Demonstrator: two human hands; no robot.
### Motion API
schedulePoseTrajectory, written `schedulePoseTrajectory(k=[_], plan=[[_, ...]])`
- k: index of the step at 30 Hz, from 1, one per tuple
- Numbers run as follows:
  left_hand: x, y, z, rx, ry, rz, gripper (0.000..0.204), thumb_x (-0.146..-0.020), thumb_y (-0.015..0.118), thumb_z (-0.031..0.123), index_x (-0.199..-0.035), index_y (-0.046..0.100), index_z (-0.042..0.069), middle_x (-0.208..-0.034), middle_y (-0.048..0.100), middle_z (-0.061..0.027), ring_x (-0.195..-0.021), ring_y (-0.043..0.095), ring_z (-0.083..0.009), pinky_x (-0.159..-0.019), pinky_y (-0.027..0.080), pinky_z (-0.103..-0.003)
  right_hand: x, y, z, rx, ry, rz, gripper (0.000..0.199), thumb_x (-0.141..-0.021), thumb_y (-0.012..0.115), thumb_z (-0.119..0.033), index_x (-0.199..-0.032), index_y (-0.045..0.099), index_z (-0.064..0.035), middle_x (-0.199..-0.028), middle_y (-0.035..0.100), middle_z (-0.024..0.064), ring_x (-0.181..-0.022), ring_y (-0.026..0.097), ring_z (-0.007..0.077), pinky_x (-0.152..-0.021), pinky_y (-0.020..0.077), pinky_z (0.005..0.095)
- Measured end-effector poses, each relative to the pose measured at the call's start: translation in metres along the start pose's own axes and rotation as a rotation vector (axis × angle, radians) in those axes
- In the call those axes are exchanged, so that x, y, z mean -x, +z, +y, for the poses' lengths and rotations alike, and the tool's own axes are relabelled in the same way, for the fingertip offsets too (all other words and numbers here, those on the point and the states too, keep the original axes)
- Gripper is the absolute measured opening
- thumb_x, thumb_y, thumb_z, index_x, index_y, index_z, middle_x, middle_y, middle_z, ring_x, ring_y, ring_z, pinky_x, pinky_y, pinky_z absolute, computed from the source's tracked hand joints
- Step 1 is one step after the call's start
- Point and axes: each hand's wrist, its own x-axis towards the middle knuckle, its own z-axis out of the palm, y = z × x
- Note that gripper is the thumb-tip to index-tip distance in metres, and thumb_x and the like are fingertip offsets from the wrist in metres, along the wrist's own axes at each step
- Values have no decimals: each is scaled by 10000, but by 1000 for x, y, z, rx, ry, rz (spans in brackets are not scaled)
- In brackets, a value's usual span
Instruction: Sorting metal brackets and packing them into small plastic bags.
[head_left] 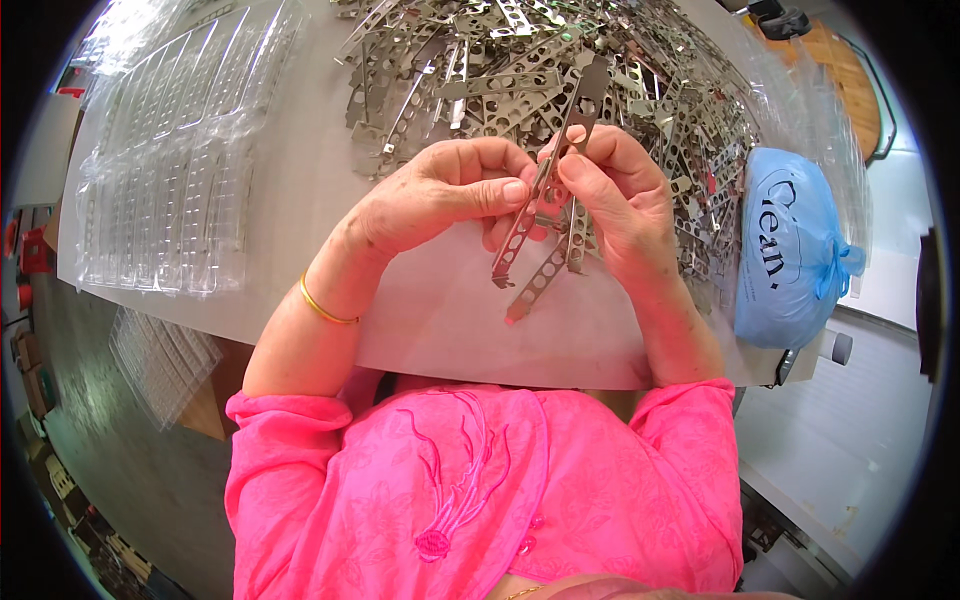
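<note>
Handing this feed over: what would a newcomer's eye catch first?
The bright pink top fills the lower middle. Above it, the left hand and right hand hold perforated metal strips, near a heap of similar pieces at the top. A tied blue bag stands out at right.

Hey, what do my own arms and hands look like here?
Both arms wear loose, bright pink fabric sleeves that end well above the wrists. A slim, smooth, gold-coloured bangle circles the left forearm; none shows on the right. Your left hand and right hand wear no gloves.
</note>
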Motion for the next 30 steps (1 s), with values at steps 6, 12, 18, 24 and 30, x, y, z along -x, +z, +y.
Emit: schedulePoseTrajectory(k=[6, 12, 18, 24, 30], plan=[[2, -3, -1, 114, -12, -17, 196, -972, 664, 208, -1018, 611, 25, -811, 662, -59, -636, 593, -93, -584, 490, -246, -1, 7, -4, -60, -33, 5, 37, -987, 600, -45, -971, 614, -14, -1109, 610, 55, -994, 593, 93, -906, 494, 268], [2, -3, 1, 167, 62, 128, 165, -929, 715, 140, -951, 580, 48, -799, 646, -34, -598, 588, -98, -506, 457, -230, -2, 6, -7, -35, -43, 52, 52, -992, 597, -66, -976, 616, -20, -1043, 633, 58, -918, 615, 97, -823, 521, 266], [-1, -2, 2, 90, 155, 257, 161, -927, 718, 126, -963, 578, 55, -812, 657, -27, -588, 604, -91, -526, 477, -214, 0, 8, -12, 62, 182, 60, 127, -993, 612, -154, -929, 596, -45, -784, 627, 15, -603, 578, 76, -547, 484, 216], [-1, -3, 1, 112, 151, 255, 156, -925, 718, 115, -973, 582, 55, -792, 661, -29, -606, 608, -88, -537, 489, -216, 1, 11, -8, 129, 307, -102, 153, -1006, 596, -176, -926, 587, -46, -783, 613, 12, -629, 589, 68, -546, 505, 218], [-2, -5, -3, 111, 147, 222, 164, -921, 724, 117, -988, 591, 49, -791, 659, -26, -611, 609, -90, -562, 498, -220, 3, 17, -10, 114, 380, -127, 205, -1040, 547, -230, -953, 593, -49, -816, 651, 32, -630, 606, 74, -553, 520, 220]])
